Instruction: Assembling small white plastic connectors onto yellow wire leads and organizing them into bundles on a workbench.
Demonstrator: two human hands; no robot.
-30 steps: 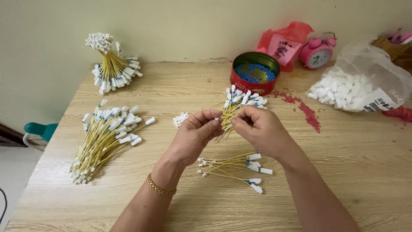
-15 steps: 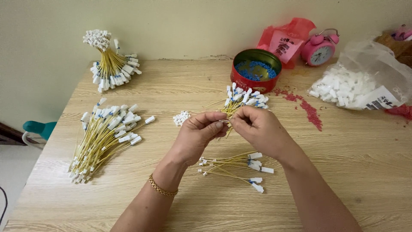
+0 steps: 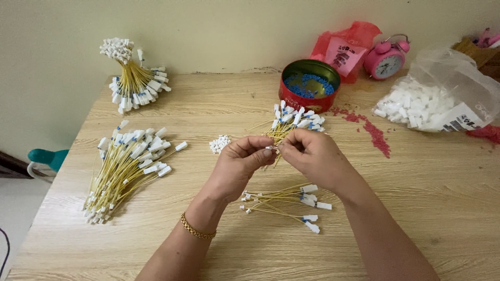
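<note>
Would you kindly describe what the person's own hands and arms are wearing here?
Both forearms are bare, with no sleeves showing. The left hand has a thin gold-coloured chain bracelet at the wrist. The right hand wears no gloves, and no rings or watch are visible.

Bundle of thin yellow wires with white and blue plastic end connectors (image 3: pixel 291 124): fanned out, connector ends pointing away toward the far side of the wooden table (image 3: pixel 427 208), near ends gathered at the fingers (image 3: pixel 266 152) of both hands. Small white connector piece (image 3: pixel 271 148) pinched between the two hands' fingertips, just above the table surface, mostly hidden.
</note>
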